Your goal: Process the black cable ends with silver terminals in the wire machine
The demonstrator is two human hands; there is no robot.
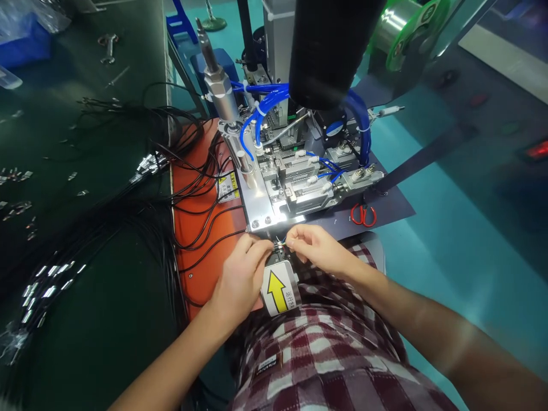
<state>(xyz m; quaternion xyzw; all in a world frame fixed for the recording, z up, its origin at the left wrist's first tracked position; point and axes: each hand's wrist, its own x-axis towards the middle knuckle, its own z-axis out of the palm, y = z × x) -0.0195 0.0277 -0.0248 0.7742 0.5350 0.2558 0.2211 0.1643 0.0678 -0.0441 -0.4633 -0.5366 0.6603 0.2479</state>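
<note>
In front of the machine's metal plate (261, 197), both my hands meet over a small fixture. My left hand (242, 274) is closed, thumb and fingertips pinching the end of a thin black cable (231, 234) that runs in from the left; its tip is partly hidden by my fingers. From the right, my right hand (314, 246) pinches fine wires (282, 243) at the small fixture (279, 248) between the fingertips. Just below lies a white plate with a yellow arrow (277, 291). Exact details at the fingertips are too small to make out.
Black cables (141, 214) with shiny metal ends spread over the dark table (107, 337) and orange board (190, 228). Red-handled scissors (363, 215) lie right of the machine. A wrench (109, 48) sits far left. A green wire spool (396, 31) and black cylinder (331, 57) overhang the back.
</note>
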